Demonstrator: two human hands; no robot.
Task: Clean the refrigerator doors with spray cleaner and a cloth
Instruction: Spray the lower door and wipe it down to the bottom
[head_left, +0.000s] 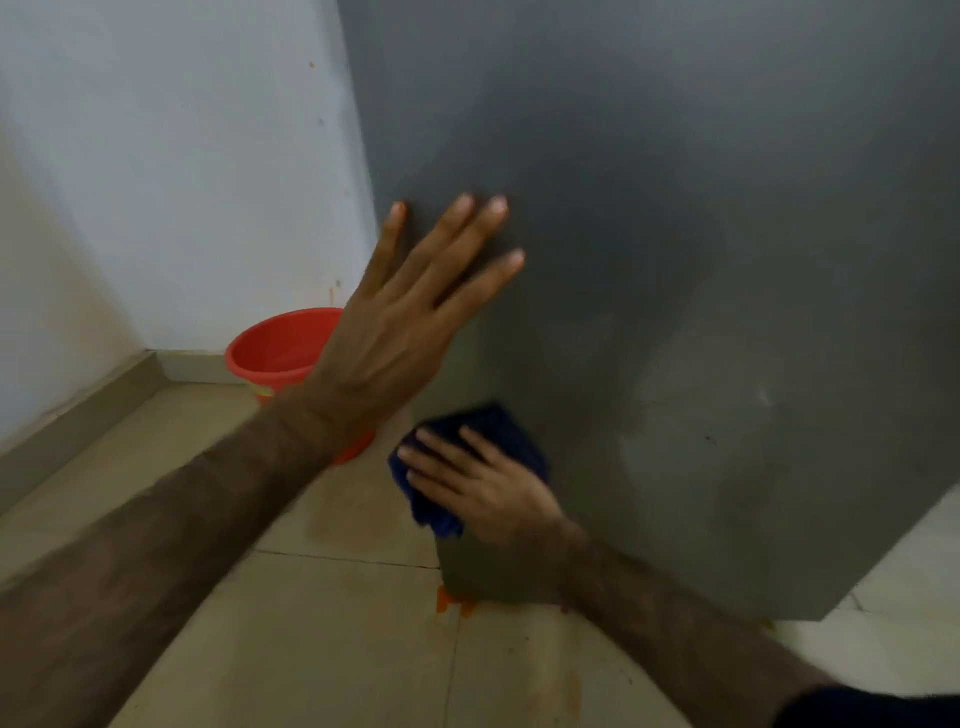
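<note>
In the head view, a tall flat panel of the dark grey refrigerator (675, 260) is seen filling the upper right of the picture, its lower corner reaching the floor near the bottom centre. The left hand (410, 312) is laid flat against this grey surface near its left edge, fingers straight and spread, with nothing held in it. Lower down, the right hand (483, 488) is pressed on a crumpled dark blue cloth (441, 499), which is held against the same panel close to its left edge and near the bottom; the fingers are stretched over the cloth and slightly spread rather than curled round it, and the cloth is seen sticking out beyond the fingertips and below the hand. A dark sleeve cuff (872, 709) is visible at the right forearm in the lower right corner. Behind the left wrist, a round red plastic bucket (280, 353) is set on the floor just beside the refrigerator's left edge, in the corner where the pale white wall (182, 156) meets the floor; part of it is hidden by the left forearm. The floor is made up of large beige tiles (337, 649) with a dark grout line crossing below the cloth. Small orange pieces (452, 603) are seen at the foot of the refrigerator; what they are cannot be told.
</note>
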